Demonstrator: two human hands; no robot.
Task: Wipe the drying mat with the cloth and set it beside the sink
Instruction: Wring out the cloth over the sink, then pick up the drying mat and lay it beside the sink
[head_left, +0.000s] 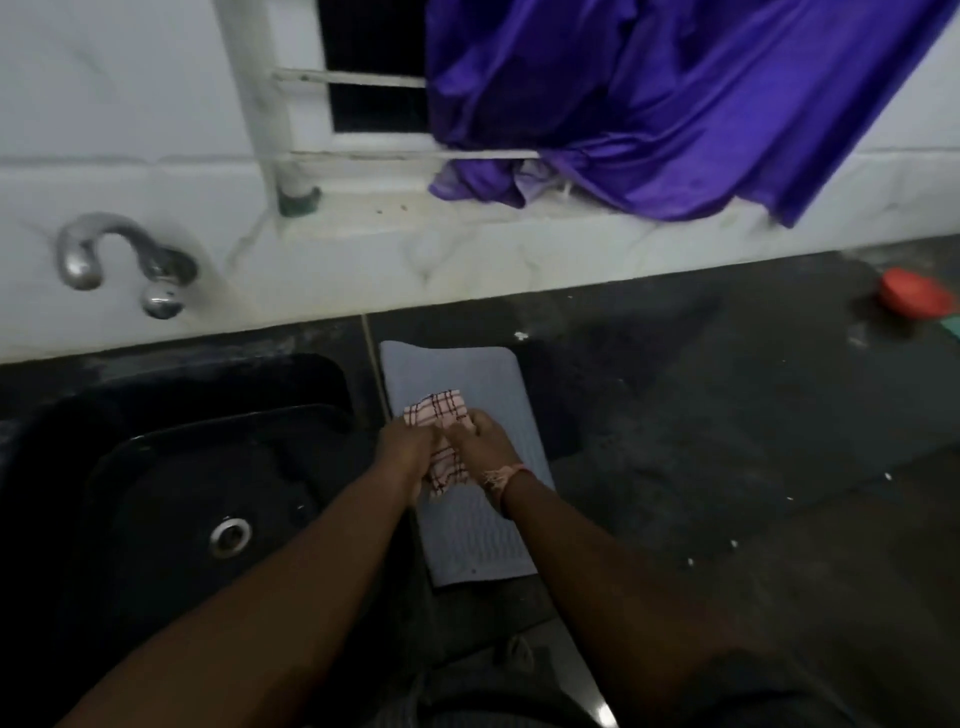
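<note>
Head view: we see the grey drying mat (467, 525) lying flat on the dark counter (727, 441), just right of the black sink (182, 467). A pink checked cloth (441, 415) sits bunched on the mat's middle. Our left hand (408, 441) and right hand (480, 441) meet over it, side by side, fingers curled into the cloth and holding it against the mat. A thread band (501, 475) circles the right wrist. Behind the sink, a chrome tap (119, 260) juts from the white wall. Purple fabric (675, 104) hangs over the window ledge. A red object (914, 293) lies at the counter's far right.
</note>
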